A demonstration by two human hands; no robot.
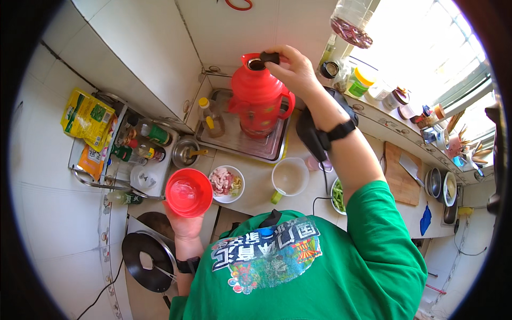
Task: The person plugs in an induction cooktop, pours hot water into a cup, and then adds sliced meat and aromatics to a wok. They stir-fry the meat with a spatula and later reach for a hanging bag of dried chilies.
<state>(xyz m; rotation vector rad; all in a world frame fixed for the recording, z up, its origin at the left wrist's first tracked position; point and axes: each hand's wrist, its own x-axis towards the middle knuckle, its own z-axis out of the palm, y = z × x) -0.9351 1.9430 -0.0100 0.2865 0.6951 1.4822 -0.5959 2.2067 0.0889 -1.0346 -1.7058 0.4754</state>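
Observation:
Between the thumb and fingers of my right hand (294,66) is a dark stopper (270,58), held at the mouth of a red thermos flask (258,94). Part of the round opening shows beside the stopper. The flask stands upright on a metal tray (228,146), its handle to the right. My left hand (186,224) supports a red plastic cup (189,193) from below and near its side. Clear liquid appears to lie in the cup. Just right of the cup is a white bowl (227,199) of cut raw meat and some yellowish pieces.
An oil bottle (212,120) shares the tray. Nearby are a measuring jug (290,176), a bowl of cut green vegetables (338,196) and a small metal pot (185,153). A bottle rack (120,184) stands left, above a wok (147,262). A cleaver (409,166) lies on a cutting board (394,174).

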